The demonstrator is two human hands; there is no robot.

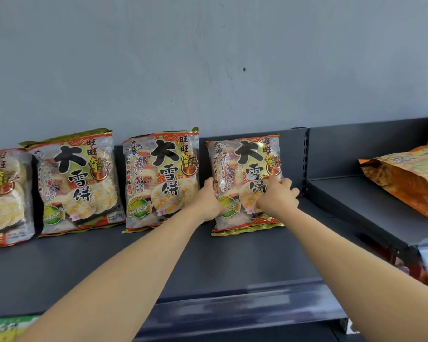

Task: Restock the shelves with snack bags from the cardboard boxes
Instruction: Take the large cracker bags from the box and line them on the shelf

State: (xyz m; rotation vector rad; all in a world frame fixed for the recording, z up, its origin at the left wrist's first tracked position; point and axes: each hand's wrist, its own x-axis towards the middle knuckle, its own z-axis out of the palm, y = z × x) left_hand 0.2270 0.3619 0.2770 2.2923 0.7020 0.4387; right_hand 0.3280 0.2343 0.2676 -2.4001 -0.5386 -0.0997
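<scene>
Several clear snack bags of rice crackers with red and gold print lean in a row against the back of a dark grey shelf [232,262]. The rightmost bag [245,169] stands near the shelf's right upright. My left hand [209,201] grips its left edge, thumb over the front. My right hand [277,196] holds its right side, fingers curled on the front. The neighbouring bag [158,178] stands just to the left, and two more bags [77,181] [3,196] further left.
An orange snack bag [405,178] lies flat on the adjoining shelf [351,201] to the right, past a slotted metal upright [305,159]. A grey wall rises behind. Price-tag rail [232,304] runs along the front edge, with a green label at bottom left.
</scene>
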